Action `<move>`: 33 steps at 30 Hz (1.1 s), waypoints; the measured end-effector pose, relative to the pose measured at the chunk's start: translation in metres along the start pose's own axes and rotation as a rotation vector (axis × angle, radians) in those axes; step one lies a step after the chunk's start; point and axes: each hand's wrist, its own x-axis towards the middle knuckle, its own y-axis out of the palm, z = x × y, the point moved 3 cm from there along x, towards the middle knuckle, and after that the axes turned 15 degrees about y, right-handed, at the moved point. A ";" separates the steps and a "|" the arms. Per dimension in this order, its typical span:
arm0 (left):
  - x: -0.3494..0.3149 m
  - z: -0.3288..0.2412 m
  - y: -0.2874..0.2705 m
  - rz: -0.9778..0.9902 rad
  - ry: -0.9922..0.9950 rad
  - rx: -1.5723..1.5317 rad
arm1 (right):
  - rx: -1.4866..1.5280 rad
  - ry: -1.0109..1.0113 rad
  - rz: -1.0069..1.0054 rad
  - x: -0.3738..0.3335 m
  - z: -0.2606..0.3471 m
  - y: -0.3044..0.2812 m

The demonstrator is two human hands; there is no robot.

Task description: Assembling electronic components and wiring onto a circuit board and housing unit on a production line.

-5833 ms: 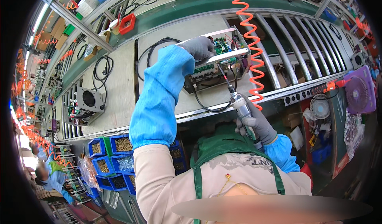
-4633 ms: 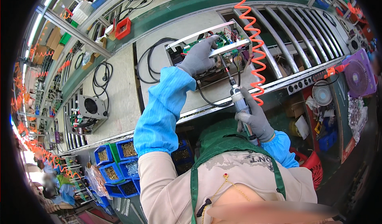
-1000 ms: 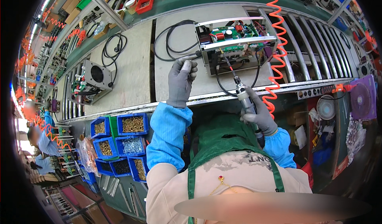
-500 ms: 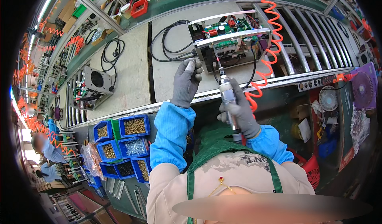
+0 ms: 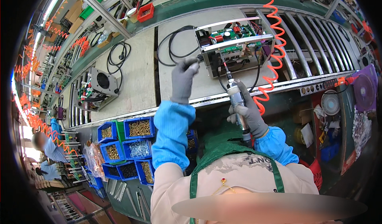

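Note:
My right hand (image 5: 250, 114) is wrapped round a silver air screwdriver (image 5: 235, 96), held at a slant with its thin bit pointing up and away from me. The bit's red tip is in front of the near side of an open metal chassis (image 5: 238, 42) fitted with green circuit boards; whether it touches cannot be made out. Left of the chassis, my left hand (image 5: 184, 80) is raised with its fingers curled and thumb against them. Anything small in that pinch is too indistinct to name. Both hands wear grey gloves below blue sleeve covers.
Blue bins (image 5: 138, 128) of brass and silver screws stand left of my left forearm. A coiled orange air hose (image 5: 274, 45) hangs beside the chassis, before metal rollers (image 5: 314, 45). Black cable (image 5: 169, 45) loops left of it. Another unit with a fan (image 5: 98, 85) sits further left.
The whole view has shifted slightly. My left hand has drawn a little left of the chassis, its fingertips now turned more to the right. The screwdriver stays in my right hand.

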 end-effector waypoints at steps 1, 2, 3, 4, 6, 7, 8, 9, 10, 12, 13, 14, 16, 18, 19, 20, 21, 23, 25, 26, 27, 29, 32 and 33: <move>0.015 -0.011 0.005 0.088 0.198 0.184 | 0.027 -0.001 0.009 0.000 -0.001 0.002; 0.031 -0.014 0.011 0.177 0.164 0.309 | -0.017 0.002 -0.012 0.000 -0.001 0.002; 0.049 -0.018 0.019 0.272 0.226 0.385 | -0.018 -0.003 -0.015 0.001 -0.001 0.003; 0.067 -0.017 0.026 0.269 0.155 0.429 | -0.021 -0.006 -0.015 0.002 -0.002 0.003; 0.093 -0.024 0.050 0.629 0.629 0.977 | -0.002 0.013 -0.001 0.003 -0.003 0.001; 0.103 -0.023 0.054 0.627 0.634 0.975 | -0.010 -0.006 -0.003 0.003 -0.003 0.000; 0.111 -0.017 0.059 0.714 0.484 1.005 | -0.042 0.005 -0.013 0.004 -0.003 -0.002; 0.117 -0.011 0.062 0.799 0.330 1.029 | -0.061 0.007 -0.007 0.004 -0.003 -0.003; 0.122 -0.010 0.063 0.842 0.328 1.056 | -0.045 0.007 -0.004 0.004 -0.004 -0.004; 0.128 -0.010 0.066 0.893 0.310 1.053 | -0.055 0.006 -0.012 0.005 -0.005 -0.005; 0.129 -0.010 0.067 0.935 0.290 1.050 | -0.054 0.009 -0.004 0.005 -0.005 -0.005; 0.131 -0.011 0.068 0.964 0.258 1.056 | -0.056 -0.006 0.000 0.006 -0.005 -0.005; 0.132 -0.014 0.070 0.977 0.246 1.033 | -0.063 0.009 -0.002 0.006 -0.006 -0.005; 0.133 -0.018 0.073 0.976 0.224 1.008 | -0.082 0.008 -0.012 0.006 -0.006 -0.005; 0.133 -0.019 0.075 0.986 0.193 1.010 | -0.079 0.007 -0.013 0.006 -0.005 -0.005; 0.133 -0.020 0.077 0.996 0.162 1.012 | -0.093 0.012 -0.024 0.005 -0.005 -0.005; 0.133 -0.021 0.078 0.995 0.162 1.010 | -0.098 0.014 -0.026 0.005 -0.005 -0.006; 0.133 -0.021 0.078 1.009 0.089 0.947 | -0.101 0.019 -0.028 0.005 -0.005 -0.006; 0.132 -0.020 0.078 1.009 0.088 0.921 | -0.082 -0.003 -0.001 0.005 -0.004 -0.005; 0.132 -0.020 0.077 1.015 0.087 0.888 | -0.095 0.001 -0.008 0.005 -0.004 -0.004; 0.133 -0.020 0.076 1.011 0.095 0.898 | -0.095 0.001 -0.007 0.005 -0.003 -0.004; 0.132 -0.020 0.075 1.014 0.104 0.868 | -0.092 0.001 -0.009 0.004 -0.002 -0.003; 0.125 -0.025 0.072 1.047 0.157 0.808 | -0.092 -0.015 -0.004 0.000 -0.001 0.001; 0.122 -0.027 0.070 1.048 0.175 0.811 | -0.053 0.012 -0.008 -0.002 -0.001 0.002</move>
